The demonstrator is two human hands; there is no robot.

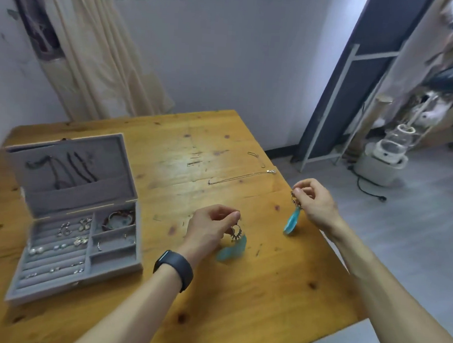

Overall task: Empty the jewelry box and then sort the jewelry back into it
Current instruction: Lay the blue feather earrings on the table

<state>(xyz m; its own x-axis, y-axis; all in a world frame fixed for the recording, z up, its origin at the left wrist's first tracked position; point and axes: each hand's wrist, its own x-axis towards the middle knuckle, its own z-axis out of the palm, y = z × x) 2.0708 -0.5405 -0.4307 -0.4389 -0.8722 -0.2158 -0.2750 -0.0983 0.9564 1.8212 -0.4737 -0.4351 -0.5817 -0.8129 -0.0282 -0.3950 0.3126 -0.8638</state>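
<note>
Above the wooden table (213,289), each hand pinches a feather earring — the left hand (208,230) one (232,247), the right hand (315,202) another (292,219). The jewelry box (77,215) sits open at the left, with a thin chain (242,176) farther back.

A grey velvet jewelry box (107,274) is seen open at the left of the wooden table (239,291), its lid tilted back. Dark necklaces (71,170) are tucked in the lid pocket, small earrings and pearl studs (64,241) are set in the padded rows, and a bracelet (119,219) is laid in the far right compartment. A thin silver chain (242,176) is stretched out on the table, well apart from the box. One turquoise feather earring (233,244) is pinched by the left hand (211,228), its match (293,217) by the right hand (315,200), both hanging downward.
</note>
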